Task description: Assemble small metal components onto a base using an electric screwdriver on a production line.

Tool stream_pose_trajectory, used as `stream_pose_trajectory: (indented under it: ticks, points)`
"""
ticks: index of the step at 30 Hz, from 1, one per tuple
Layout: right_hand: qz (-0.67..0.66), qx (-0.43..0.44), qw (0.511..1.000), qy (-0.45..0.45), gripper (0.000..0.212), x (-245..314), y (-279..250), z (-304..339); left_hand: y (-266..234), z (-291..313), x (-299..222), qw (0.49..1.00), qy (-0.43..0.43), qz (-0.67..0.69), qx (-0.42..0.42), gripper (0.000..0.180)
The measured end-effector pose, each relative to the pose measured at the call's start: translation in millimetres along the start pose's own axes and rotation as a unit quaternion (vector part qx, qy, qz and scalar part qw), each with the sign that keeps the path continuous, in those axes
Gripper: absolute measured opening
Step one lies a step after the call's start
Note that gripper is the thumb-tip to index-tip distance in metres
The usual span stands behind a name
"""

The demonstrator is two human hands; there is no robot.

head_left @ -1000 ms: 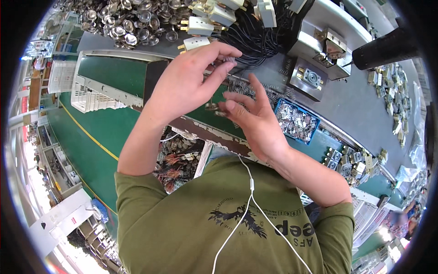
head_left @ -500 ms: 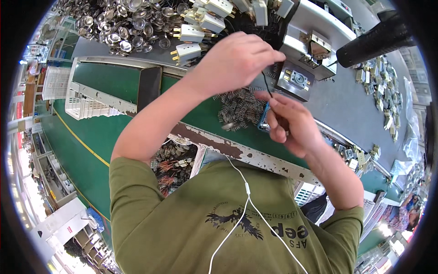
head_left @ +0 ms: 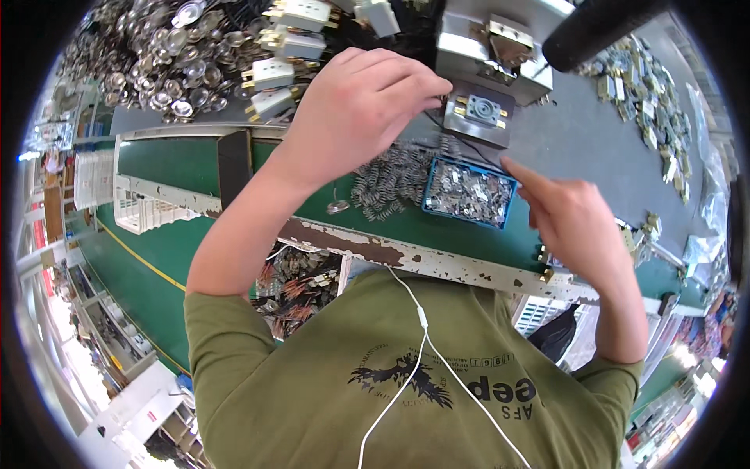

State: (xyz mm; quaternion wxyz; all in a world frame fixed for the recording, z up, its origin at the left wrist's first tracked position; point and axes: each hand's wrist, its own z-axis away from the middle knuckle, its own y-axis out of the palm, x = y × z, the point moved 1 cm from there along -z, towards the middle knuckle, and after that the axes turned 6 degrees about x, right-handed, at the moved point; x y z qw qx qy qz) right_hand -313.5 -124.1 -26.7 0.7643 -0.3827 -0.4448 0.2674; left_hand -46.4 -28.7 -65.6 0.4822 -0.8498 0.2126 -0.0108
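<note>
A thin black wire (head_left: 473,148) runs between my hands, past the front of a metal fixture block (head_left: 500,136). My left hand (head_left: 351,113) is raised at the block's left side, fingers pinched together on the wire; its fingertips partly hide the grip. At the wire's other end is my right hand (head_left: 574,215), its index finger stretched toward the wire and the others curled; the thumb is hidden. On the block sits a grey square socket piece (head_left: 482,110) with brass prongs. Below lie a blue tray (head_left: 426,205) of small metal parts and a heap of springs (head_left: 387,184).
A small round metal cap (head_left: 337,207) lies on the green bench. Many shiny metal cups (head_left: 183,70) and white plug bodies (head_left: 273,73) are piled at the far left. A black tube (head_left: 598,35) juts in from the upper right, beside more finished-looking parts (head_left: 648,117).
My right hand has moved right and slightly down, uncovering the blue tray. My left hand has shifted left in the picture. The view has shifted too, and more of the wire shows.
</note>
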Motion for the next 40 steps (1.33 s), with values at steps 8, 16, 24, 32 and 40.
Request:
stream_pose_trajectory:
  ticks: [8, 16, 24, 32, 40]
  points:
    - [-0.104, -0.008, 0.994, -0.028, 0.035, -32, -2, -7, 33, -34, -17, 0.994, -0.028, 0.093, 0.052, 0.017]
    - [-0.323, -0.061, 0.944, 0.014, 0.043, -27, 23, 8, 47, -38, -16, 0.993, -0.026, 0.073, 0.094, 0.010]
    - [-0.316, -0.074, 0.946, -0.012, 0.046, -24, 15, 20, 45, -39, -25, 0.988, -0.061, 0.055, 0.131, 0.011]
    - [-0.431, -0.134, 0.892, -0.014, 0.058, -34, 22, 39, 25, -26, -46, 0.976, -0.004, 0.198, 0.092, 0.023]
    - [-0.436, -0.058, 0.898, 0.011, 0.057, -56, 36, 0, 0, -26, -38, 0.966, 0.028, 0.065, 0.248, 0.021]
